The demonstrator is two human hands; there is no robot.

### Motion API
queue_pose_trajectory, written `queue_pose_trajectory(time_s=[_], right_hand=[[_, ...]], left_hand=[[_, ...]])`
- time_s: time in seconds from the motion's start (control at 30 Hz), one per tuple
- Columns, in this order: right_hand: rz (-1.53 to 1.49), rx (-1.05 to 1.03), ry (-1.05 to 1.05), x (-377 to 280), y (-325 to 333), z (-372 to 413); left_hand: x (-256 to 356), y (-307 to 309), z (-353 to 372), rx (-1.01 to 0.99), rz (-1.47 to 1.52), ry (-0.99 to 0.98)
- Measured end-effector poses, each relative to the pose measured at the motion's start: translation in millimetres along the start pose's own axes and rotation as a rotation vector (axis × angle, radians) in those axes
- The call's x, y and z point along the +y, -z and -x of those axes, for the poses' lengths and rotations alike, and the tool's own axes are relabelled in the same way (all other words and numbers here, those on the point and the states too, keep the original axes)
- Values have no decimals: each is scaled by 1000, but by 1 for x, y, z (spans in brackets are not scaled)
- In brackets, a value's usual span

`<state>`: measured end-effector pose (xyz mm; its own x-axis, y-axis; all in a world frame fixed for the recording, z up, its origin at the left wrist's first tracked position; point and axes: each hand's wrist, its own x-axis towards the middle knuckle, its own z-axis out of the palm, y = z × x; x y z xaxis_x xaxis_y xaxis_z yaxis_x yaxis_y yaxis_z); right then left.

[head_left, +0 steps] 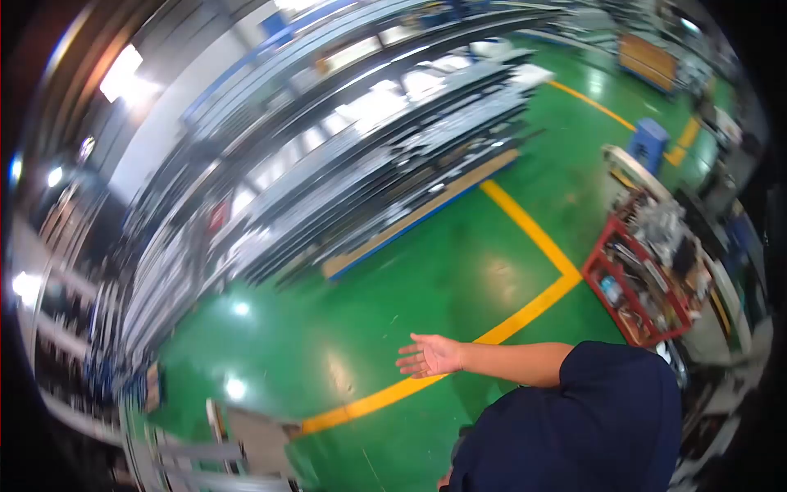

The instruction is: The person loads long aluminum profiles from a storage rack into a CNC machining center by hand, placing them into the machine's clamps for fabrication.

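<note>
My right hand (432, 357) is stretched out over the green floor (393, 312), its palm turned up toward the camera and its fingers apart. It holds nothing. The bare forearm runs back to a dark blue sleeve (615, 369) at the lower right. Only a small bit of skin from my left hand (444, 480) shows at the bottom edge, beside the dark shirt; its fingers are hidden. Beneath my right hand and forearm, a yellow floor line (525, 316) crosses the floor.
Long metal profiles (352, 164) lie stacked on racks across the upper left and middle. A red crate (639, 283) with tools and parts stands at the right, near a blue stool (648, 143). Metal frames (201, 451) stand at the lower left. The picture is partly blurred.
</note>
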<state>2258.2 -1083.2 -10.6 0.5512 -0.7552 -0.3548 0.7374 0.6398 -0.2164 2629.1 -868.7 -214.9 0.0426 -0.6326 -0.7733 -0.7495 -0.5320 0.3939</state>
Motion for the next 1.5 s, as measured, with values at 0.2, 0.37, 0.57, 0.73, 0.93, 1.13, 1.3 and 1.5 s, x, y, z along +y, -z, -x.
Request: queue_pose_trajectory(time_s=[0.2, 0.37, 0.57, 0.73, 0.93, 1.13, 1.3, 1.5], right_hand=[[-213, 431, 448, -111, 124, 51], [-129, 925, 441, -103, 298, 53], [475, 1376, 56, -112, 312, 129], [23, 1499, 227, -131, 372, 129], [117, 1604, 223, -197, 480, 133], [-188, 1523, 385, -377, 499, 258], [-21, 1496, 619, -533, 545, 353], [-104, 1579, 818, -693, 550, 403]], left_hand=[[126, 54, -107, -155, -48, -29], [233, 95, -197, -206, -70, -109], [405, 115, -293, -298, -190, -198], [581, 112, -369, -330, -335, -325], [801, 7, -409, -386, -396, -410], [966, -120, -410, -486, -518, -484], [1066, -222, -396, -568, -572, -474], [1207, -338, -415, -637, -663, -507]])
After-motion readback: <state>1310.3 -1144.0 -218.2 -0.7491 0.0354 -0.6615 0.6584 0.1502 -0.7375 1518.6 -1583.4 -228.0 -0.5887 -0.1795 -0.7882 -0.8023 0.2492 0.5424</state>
